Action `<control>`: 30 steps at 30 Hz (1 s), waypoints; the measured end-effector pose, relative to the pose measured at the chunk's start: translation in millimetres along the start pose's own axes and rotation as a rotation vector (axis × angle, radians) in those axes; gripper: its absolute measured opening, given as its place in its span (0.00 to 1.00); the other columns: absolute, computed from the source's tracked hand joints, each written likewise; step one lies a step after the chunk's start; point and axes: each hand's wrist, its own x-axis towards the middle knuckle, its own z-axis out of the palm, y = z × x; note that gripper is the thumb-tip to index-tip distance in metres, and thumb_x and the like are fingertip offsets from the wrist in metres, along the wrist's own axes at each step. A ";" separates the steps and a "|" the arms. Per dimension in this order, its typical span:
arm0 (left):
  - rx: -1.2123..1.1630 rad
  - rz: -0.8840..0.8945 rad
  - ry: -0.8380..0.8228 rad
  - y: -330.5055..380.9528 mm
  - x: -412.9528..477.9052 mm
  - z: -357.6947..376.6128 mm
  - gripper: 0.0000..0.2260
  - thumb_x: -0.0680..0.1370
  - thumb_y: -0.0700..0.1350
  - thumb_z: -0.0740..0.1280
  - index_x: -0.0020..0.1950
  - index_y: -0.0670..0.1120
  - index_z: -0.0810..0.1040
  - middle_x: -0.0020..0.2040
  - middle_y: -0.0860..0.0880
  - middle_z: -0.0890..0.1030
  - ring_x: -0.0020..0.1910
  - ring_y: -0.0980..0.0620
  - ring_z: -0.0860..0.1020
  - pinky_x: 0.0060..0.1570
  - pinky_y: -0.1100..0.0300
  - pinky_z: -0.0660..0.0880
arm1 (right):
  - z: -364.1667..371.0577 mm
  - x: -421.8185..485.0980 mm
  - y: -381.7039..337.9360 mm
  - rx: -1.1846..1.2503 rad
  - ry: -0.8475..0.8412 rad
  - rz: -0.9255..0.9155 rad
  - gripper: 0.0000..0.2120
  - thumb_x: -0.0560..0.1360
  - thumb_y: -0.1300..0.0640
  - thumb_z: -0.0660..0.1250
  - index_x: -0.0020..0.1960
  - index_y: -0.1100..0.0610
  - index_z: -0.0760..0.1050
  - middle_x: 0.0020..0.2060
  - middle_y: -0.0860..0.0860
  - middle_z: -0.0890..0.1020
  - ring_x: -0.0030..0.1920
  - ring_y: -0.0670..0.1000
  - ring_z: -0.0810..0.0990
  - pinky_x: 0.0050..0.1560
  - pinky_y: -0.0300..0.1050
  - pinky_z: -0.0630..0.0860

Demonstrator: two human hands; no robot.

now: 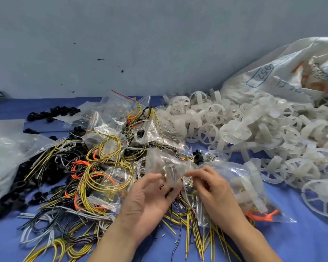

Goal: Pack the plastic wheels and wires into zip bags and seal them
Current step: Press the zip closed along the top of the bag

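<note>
Both hands work a small clear zip bag [165,165] held above the wire pile. My left hand [151,195] is palm-up under it, fingers curled round its lower edge. My right hand [210,186] pinches the bag's right end with fingertips. A filled zip bag [248,188] with white wheel parts and an orange wire lies under and to the right of my right hand. Loose yellow, black, grey and orange wires [95,178] cover the blue table. White plastic wheels [254,133] are heaped at the right.
Several filled zip bags [117,118] lie behind the wires. A large white woven sack [284,72] slumps at the back right. A cloudy plastic bag [6,148] sits at the left, with black plastic parts [53,112] behind it. A grey wall stands behind the blue table [301,239].
</note>
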 end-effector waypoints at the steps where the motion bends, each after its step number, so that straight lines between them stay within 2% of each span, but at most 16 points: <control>1: -0.008 0.012 -0.020 0.0 0.7 0.2 0.24 0.74 0.34 0.69 0.70 0.44 0.73 0.68 0.40 0.75 0.66 0.39 0.74 0.64 0.44 0.71 | -0.1 0.0 -0.5 0.003 0.001 0.000 0.17 0.81 0.60 0.64 0.52 0.35 0.76 0.45 0.43 0.77 0.42 0.48 0.80 0.43 0.47 0.77; 4: -0.023 -0.006 -0.040 1.3 1.4 2.2 0.23 0.75 0.35 0.69 0.70 0.43 0.74 0.68 0.40 0.75 0.61 0.44 0.78 0.58 0.51 0.77 | -0.9 0.1 -0.1 -0.002 0.006 -0.005 0.16 0.81 0.60 0.64 0.52 0.37 0.77 0.45 0.43 0.77 0.44 0.47 0.79 0.43 0.43 0.76; 8: -0.068 -0.040 0.026 2.2 1.0 -0.3 0.22 0.75 0.37 0.72 0.67 0.34 0.74 0.66 0.36 0.76 0.58 0.44 0.80 0.44 0.62 0.82 | -1.3 -0.6 0.5 -0.007 0.011 -0.013 0.14 0.81 0.61 0.64 0.55 0.43 0.81 0.44 0.42 0.76 0.44 0.47 0.79 0.42 0.39 0.74; 12: -0.022 -0.060 0.081 0.6 -2.0 4.7 0.16 0.75 0.44 0.72 0.58 0.35 0.81 0.56 0.40 0.83 0.39 0.52 0.84 0.31 0.65 0.80 | -1.7 -1.4 -0.2 -0.008 0.014 -0.006 0.14 0.81 0.61 0.64 0.53 0.42 0.81 0.45 0.41 0.76 0.46 0.46 0.79 0.43 0.35 0.73; 14: -0.008 -0.049 0.119 -1.0 -1.8 4.6 0.18 0.74 0.47 0.70 0.57 0.36 0.82 0.50 0.41 0.84 0.34 0.53 0.83 0.26 0.65 0.79 | -2.0 -1.7 -0.7 -0.008 0.011 -0.008 0.14 0.81 0.61 0.64 0.53 0.41 0.81 0.45 0.41 0.76 0.46 0.45 0.79 0.43 0.34 0.73; 16: 0.034 -0.026 0.128 -2.6 -0.3 4.2 0.16 0.72 0.46 0.71 0.55 0.38 0.83 0.50 0.43 0.84 0.36 0.53 0.83 0.29 0.64 0.79 | -1.9 -1.5 -1.2 -0.003 0.012 -0.004 0.15 0.81 0.61 0.64 0.53 0.40 0.80 0.45 0.41 0.76 0.45 0.45 0.79 0.41 0.33 0.72; 18: 0.093 0.004 0.099 -4.4 1.3 5.1 0.10 0.72 0.40 0.71 0.53 0.41 0.85 0.51 0.44 0.83 0.41 0.52 0.82 0.37 0.62 0.81 | -1.4 -1.6 -1.2 0.009 0.018 0.008 0.16 0.81 0.61 0.64 0.53 0.39 0.79 0.46 0.41 0.76 0.43 0.46 0.79 0.40 0.32 0.71; 21: 0.080 0.052 0.086 -6.0 3.5 5.3 0.14 0.74 0.32 0.68 0.59 0.36 0.77 0.54 0.40 0.82 0.49 0.47 0.83 0.46 0.59 0.81 | -1.5 -3.3 -2.1 0.021 0.045 0.009 0.14 0.81 0.62 0.64 0.55 0.43 0.79 0.47 0.40 0.76 0.46 0.45 0.80 0.42 0.35 0.74; 23: 0.129 0.061 0.107 -8.0 3.0 5.8 0.14 0.75 0.33 0.68 0.60 0.33 0.76 0.56 0.35 0.81 0.55 0.42 0.82 0.46 0.60 0.81 | -2.5 -4.7 -4.5 0.032 0.064 0.006 0.14 0.81 0.61 0.63 0.56 0.42 0.79 0.48 0.40 0.77 0.48 0.44 0.80 0.45 0.39 0.76; 25: 0.242 0.070 0.148 -12.4 1.6 9.2 0.11 0.77 0.36 0.67 0.58 0.33 0.78 0.56 0.34 0.82 0.56 0.41 0.82 0.43 0.61 0.81 | -4.1 -4.4 -9.6 0.041 0.087 0.008 0.15 0.81 0.60 0.63 0.55 0.39 0.78 0.48 0.41 0.78 0.47 0.45 0.80 0.44 0.38 0.76; 28: 0.416 0.114 0.181 -22.8 -2.8 18.8 0.10 0.80 0.37 0.64 0.59 0.36 0.79 0.55 0.38 0.83 0.54 0.44 0.83 0.45 0.60 0.81 | -8.4 -2.0 -20.6 0.035 0.151 0.007 0.14 0.81 0.60 0.64 0.55 0.41 0.79 0.49 0.39 0.79 0.47 0.44 0.80 0.43 0.33 0.73; 30: 0.534 0.148 0.177 -28.9 -7.2 26.8 0.10 0.81 0.37 0.63 0.60 0.39 0.79 0.55 0.42 0.84 0.55 0.47 0.83 0.48 0.59 0.80 | -11.0 -1.7 -27.0 0.005 0.185 -0.001 0.13 0.80 0.61 0.65 0.56 0.43 0.79 0.49 0.39 0.79 0.45 0.44 0.80 0.42 0.34 0.74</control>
